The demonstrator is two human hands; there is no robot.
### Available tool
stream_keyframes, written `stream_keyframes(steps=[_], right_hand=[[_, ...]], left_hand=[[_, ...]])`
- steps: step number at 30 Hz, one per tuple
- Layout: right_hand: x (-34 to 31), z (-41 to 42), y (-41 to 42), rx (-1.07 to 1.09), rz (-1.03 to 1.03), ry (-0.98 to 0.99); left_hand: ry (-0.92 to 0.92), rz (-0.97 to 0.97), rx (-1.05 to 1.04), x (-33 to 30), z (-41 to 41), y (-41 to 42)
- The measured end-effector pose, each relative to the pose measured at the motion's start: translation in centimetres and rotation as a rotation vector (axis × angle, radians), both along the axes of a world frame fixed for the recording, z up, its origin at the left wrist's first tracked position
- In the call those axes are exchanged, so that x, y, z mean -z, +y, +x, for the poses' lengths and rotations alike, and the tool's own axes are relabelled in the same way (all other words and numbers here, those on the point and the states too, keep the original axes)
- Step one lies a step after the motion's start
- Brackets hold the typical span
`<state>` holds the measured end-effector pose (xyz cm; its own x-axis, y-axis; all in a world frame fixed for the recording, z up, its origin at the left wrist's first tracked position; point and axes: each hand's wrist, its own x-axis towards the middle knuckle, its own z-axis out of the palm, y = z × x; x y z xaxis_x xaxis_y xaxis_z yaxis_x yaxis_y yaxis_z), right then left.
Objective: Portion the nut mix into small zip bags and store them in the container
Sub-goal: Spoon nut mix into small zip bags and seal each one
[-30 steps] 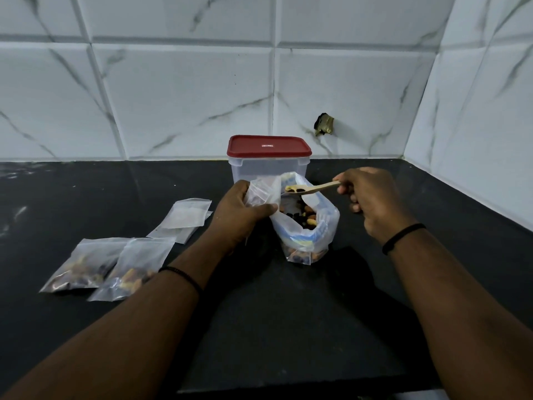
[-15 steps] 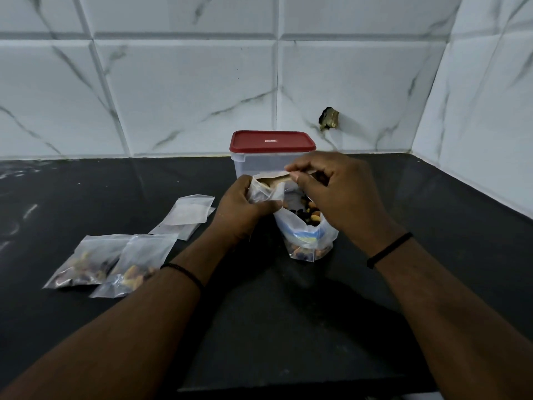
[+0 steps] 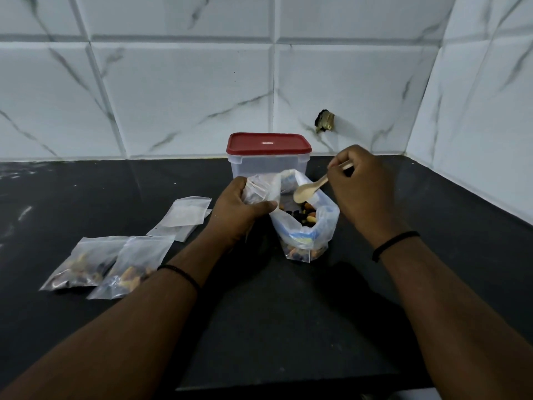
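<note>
The left hand (image 3: 239,210) curls its fingers around a small zip bag (image 3: 261,189). The right hand (image 3: 363,192) pinches a wooden spoon (image 3: 310,190) over the open nut mix bag (image 3: 305,226), which stands mid-tabletop (image 3: 288,313), near the red-lidded container (image 3: 268,157).

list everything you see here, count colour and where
container: 1, clear with red lid, at the back against the wall
nut bag: 1, clear, open, mid counter in front of the container
spoon: 1, pale wood, over the nut bag's mouth
small bag: 1, clear, held beside the nut bag
filled bags: 2, clear with nuts, lying front left
empty bags: at least 2, clear, stacked behind the filled ones
counter: 1, black
wall tiles: white, marbled
left hand: grips the small bag, black wristband
right hand: holds the spoon, black wristband
</note>
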<state>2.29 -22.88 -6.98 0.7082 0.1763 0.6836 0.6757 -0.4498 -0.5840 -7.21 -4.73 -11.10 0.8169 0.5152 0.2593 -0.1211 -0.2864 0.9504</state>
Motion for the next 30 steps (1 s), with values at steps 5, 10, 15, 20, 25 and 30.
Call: stream_keyframes(steps=[5,10,15,20,25,30], right_hand=[[0.8,0.7,0.3,-0.007,-0.198,0.115],[1.3,0.1,1.4,-0.083,-0.163,0.282],[1.1,0.0,1.2,-0.173,0.032,0.524],[0.9,0.5,0.8,-0.152,0.096,0.602],[0.7,1.0,0.2,-0.077,0.031,0.519],[1.3,1.0,0.6,-0.001,-0.102,0.249]], left_hand=[[0.066,0.025,0.004,0.1,0.3,0.1],[0.113,0.01,0.002,-0.2,0.2,0.2],[0.085,-0.052,0.01,-0.4,0.0,0.1],[0.069,-0.084,-0.001,-0.4,0.0,0.0],[0.054,-0.09,-0.009,-0.3,0.0,0.0],[0.033,-0.08,-0.009,-0.4,0.0,-0.1]])
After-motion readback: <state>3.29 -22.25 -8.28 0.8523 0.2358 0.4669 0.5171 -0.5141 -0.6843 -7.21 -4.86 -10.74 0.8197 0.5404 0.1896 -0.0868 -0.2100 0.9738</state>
